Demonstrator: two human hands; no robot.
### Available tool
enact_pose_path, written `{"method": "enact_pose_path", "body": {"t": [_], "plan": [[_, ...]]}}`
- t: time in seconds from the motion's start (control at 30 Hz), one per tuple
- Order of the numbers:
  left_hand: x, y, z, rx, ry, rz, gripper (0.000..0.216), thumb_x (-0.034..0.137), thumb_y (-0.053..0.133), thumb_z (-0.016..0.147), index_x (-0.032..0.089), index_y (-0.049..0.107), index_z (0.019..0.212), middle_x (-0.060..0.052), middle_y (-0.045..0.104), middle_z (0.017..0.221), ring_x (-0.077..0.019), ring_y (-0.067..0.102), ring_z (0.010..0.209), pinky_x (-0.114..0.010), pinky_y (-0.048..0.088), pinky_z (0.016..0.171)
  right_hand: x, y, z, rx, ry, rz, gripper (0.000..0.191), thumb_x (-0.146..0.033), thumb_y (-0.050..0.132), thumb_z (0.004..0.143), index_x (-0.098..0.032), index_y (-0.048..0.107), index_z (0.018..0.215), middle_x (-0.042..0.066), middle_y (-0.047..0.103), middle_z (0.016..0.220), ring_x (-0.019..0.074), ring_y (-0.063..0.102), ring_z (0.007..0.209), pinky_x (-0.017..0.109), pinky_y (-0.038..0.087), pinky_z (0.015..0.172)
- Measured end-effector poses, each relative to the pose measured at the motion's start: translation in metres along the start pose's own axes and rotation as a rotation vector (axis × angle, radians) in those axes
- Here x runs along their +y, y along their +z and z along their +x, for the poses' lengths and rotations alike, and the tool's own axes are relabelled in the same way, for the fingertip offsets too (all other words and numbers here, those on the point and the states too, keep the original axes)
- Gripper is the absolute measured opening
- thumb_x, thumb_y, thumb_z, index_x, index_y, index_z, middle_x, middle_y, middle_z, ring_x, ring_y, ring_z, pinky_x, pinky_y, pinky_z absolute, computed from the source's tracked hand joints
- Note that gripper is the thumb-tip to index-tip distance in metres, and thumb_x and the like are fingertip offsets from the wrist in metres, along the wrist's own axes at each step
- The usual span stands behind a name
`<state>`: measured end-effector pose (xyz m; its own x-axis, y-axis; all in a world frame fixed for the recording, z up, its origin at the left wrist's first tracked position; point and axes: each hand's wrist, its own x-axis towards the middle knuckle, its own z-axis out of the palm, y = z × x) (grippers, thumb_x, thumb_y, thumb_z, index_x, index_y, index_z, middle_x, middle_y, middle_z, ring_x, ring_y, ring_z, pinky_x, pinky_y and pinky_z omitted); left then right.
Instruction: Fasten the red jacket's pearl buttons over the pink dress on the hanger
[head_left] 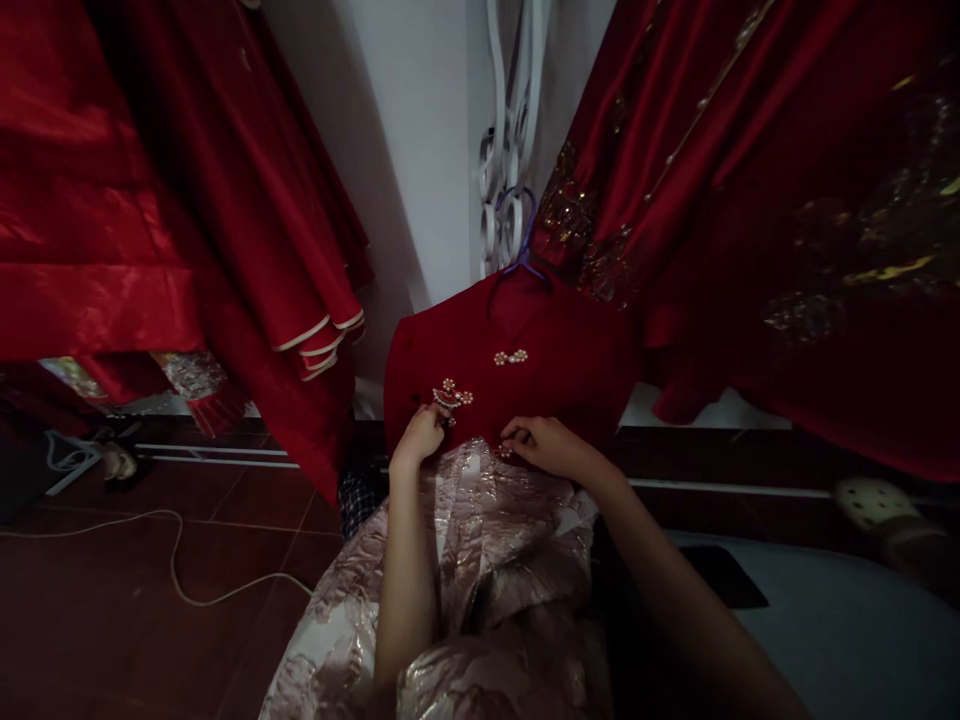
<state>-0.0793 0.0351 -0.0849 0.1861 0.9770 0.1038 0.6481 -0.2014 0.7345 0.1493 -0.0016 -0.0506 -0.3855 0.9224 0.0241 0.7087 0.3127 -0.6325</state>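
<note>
A dark red jacket (555, 370) on a purple hanger (521, 262) lies in front of me, its lower part over my lap. It carries a pearl knot clasp (511, 357) near the collar and a second clasp (453, 396) lower left. My left hand (420, 435) is closed, pinching the fabric right under that second clasp. My right hand (546, 444) is closed on the jacket's front edge, fingers curled around something small that I cannot make out. A pale pink brocade cloth (480, 560) covers my lap beneath both arms.
Red satin garments (187, 200) hang at left and gold-embroidered red ones (787, 220) at right. A white wall with a white scrolled rack (510, 150) stands behind. A white cable (176, 560) runs over the dark red tile floor. A pale slipper (874, 505) is at right.
</note>
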Motion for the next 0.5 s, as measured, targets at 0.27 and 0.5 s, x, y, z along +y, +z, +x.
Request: {"method": "enact_pose_path", "body": {"t": [0.27,0.5], "plan": [[-0.006,0.003,-0.006,-0.140,-0.129,-0.187,0.068,0.014,0.062,0.065,0.021,0.042,0.129,-0.004,0.060,0.086,-0.0118,0.058,0.057,-0.030,0.050,0.070,0.005,0.010,0.001,-0.034,-0.039,-0.007,0.018,-0.027,0.061,0.069,-0.018,0.062,0.085,0.002,0.065,0.069,0.0138,0.060,0.062,0.023,0.043,0.058],[0.000,-0.004,-0.006,-0.060,-0.138,0.054,0.086,0.021,0.078,0.046,0.017,0.045,0.125,-0.007,0.060,0.094,-0.0199,0.059,0.084,-0.027,0.044,0.079,0.004,0.016,0.002,-0.031,-0.061,-0.057,0.018,-0.025,0.066,0.063,-0.018,0.057,0.078,0.000,0.061,0.068,0.0120,0.056,0.061,0.021,0.038,0.055]]}}
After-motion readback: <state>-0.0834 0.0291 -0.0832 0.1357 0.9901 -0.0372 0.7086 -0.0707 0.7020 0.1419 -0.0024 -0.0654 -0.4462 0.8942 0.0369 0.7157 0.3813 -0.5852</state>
